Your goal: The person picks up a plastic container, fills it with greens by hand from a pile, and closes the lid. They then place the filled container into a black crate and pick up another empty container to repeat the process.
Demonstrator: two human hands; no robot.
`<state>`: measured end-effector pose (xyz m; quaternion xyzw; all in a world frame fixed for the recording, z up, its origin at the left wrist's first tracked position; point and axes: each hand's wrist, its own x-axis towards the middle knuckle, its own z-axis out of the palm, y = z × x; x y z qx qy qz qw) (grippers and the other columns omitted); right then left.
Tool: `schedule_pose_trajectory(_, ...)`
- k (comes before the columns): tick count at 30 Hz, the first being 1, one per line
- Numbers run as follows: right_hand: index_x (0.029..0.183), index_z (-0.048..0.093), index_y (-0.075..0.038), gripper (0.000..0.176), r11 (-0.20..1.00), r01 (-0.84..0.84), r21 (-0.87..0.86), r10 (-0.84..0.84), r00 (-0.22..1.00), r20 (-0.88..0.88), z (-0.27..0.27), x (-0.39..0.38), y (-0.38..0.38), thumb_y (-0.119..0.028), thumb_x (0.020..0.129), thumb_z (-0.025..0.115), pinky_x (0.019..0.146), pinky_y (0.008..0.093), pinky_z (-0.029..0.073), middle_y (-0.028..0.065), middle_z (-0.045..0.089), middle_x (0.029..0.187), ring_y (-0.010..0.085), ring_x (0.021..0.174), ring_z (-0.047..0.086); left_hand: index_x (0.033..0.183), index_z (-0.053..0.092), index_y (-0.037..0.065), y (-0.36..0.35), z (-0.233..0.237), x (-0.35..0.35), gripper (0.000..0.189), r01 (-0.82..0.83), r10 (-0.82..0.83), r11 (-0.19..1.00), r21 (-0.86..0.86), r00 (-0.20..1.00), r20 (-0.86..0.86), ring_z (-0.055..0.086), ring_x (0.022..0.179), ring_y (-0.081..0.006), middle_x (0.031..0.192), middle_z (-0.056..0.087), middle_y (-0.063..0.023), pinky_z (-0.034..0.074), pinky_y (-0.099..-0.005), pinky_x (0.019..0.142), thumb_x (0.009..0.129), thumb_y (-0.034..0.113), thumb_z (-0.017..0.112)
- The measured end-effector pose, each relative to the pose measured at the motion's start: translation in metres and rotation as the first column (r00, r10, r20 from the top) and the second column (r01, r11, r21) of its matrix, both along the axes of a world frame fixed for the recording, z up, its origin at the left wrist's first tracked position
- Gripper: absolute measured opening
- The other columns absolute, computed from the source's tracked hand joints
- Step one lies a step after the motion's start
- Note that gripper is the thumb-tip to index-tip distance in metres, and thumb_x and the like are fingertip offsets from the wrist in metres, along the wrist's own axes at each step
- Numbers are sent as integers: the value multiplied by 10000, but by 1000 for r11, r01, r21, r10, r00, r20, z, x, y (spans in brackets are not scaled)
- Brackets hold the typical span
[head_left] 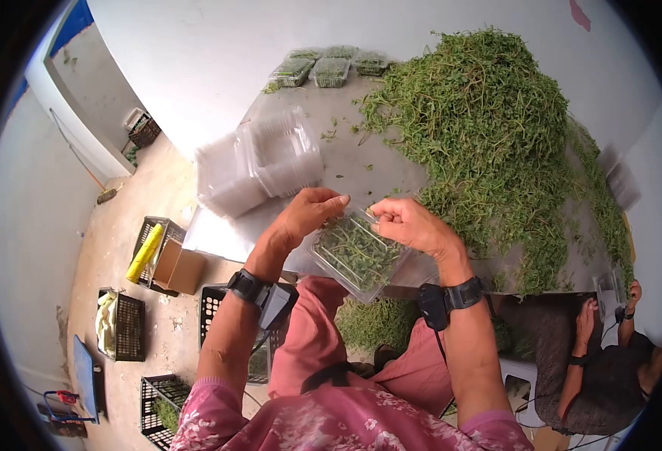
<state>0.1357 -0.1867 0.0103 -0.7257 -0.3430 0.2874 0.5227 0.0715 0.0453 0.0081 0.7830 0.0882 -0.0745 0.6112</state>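
Note:
A clear plastic clamshell box (357, 255) filled with green herb sprigs is held over the near edge of the metal table (361, 169). My left hand (308, 214) grips its upper left corner. My right hand (410, 224) pinches its upper right edge. Both wrists carry black bands. A large heap of green herbs (489, 128) covers the right half of the table, just beyond my right hand.
A stack of empty clear clamshells (259, 161) lies at the table's left. Several filled boxes (329, 69) stand at the far end. Black crates (128, 327) and a cardboard box (181, 270) are on the floor at left. Another person (609, 353) sits at right.

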Motion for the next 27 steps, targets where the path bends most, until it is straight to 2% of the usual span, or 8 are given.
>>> schedule_pose_trajectory(3, 1121, 624, 41, 303, 1000, -2, -1, 2, 1000, -3, -10, 4, 2, -138, 877, 642, 629, 209, 406, -62, 528, 773, 23, 695, 469, 1038, 676, -3, 1, -11, 4, 368, 16, -18, 998, -61, 999, -32, 540, 731, -96, 832, 632, -8, 428, -247, 644, 925, 347, 657)
schedule_pose_trajectory(4, 1124, 622, 40, 303, 1000, -6, 9, 6, 999, -31, -10, 3, 2, -130, 875, 644, 633, 208, 412, -64, 528, 775, 23, 699, 479, 1002, 671, -6, 0, -5, 1, 305, -17, 10, 996, -85, 997, -80, 562, 714, -94, 819, 635, -10, 450, -247, 637, 936, 291, 650)
schedule_pose_trajectory(7, 1126, 619, 46, 300, 999, -47, 15, 47, 998, -45, -3, 0, 4, -116, 876, 643, 638, 202, 417, -66, 524, 774, 20, 703, 484, 949, 660, 1, 8, -26, 1, 232, -34, 0, 926, -376, 996, -89, 590, 703, -98, 818, 646, -20, 481, -251, 627, 953, 230, 628)
schedule_pose_trajectory(13, 1153, 605, 56, 318, 991, -123, 55, 128, 987, -95, 0, -14, 14, -70, 866, 656, 645, 194, 424, -60, 526, 790, 20, 700, 487, 899, 643, 19, 5, -33, -39, 199, -114, 79, 852, -510, 993, -91, 593, 643, -102, 775, 642, -16, 493, -254, 588, 963, 205, 610)
schedule_pose_trajectory(14, 1156, 603, 55, 322, 989, -139, 55, 144, 985, -98, -1, -17, 17, -74, 867, 662, 648, 195, 425, -59, 525, 794, 20, 707, 488, 894, 637, 37, 4, -31, -48, 211, -141, 117, 878, -457, 990, -81, 561, 600, -80, 740, 620, 4, 456, -239, 541, 974, 226, 594)
schedule_pose_trajectory(18, 1158, 602, 51, 324, 978, -205, 26, 207, 974, -88, -4, -32, 36, -100, 882, 677, 666, 197, 434, -55, 528, 808, 24, 742, 496, 899, 613, 62, 10, -39, -90, 223, -235, 257, 901, -364, 966, 13, 465, 551, -39, 693, 554, 46, 372, -201, 497, 988, 262, 568)
schedule_pose_trajectory(21, 1121, 610, 59, 318, 975, -217, 41, 220, 971, -95, -8, -45, 46, -139, 884, 688, 693, 223, 458, -28, 576, 810, 52, 758, 528, 902, 609, 63, 12, -37, -128, 226, -328, 355, 877, -351, 935, 13, 463, 569, -36, 707, 545, 51, 372, -200, 508, 988, 267, 566)
schedule_pose_trajectory(27, 1060, 635, 33, 256, 974, -225, -29, 222, 971, -86, -7, -70, 59, -179, 920, 667, 686, 211, 459, -28, 608, 855, 41, 767, 534, 894, 597, 66, 24, -57, -185, 223, -466, 557, 753, -464, 827, 73, 462, 617, -35, 738, 531, 57, 365, -197, 545, 992, 261, 554)
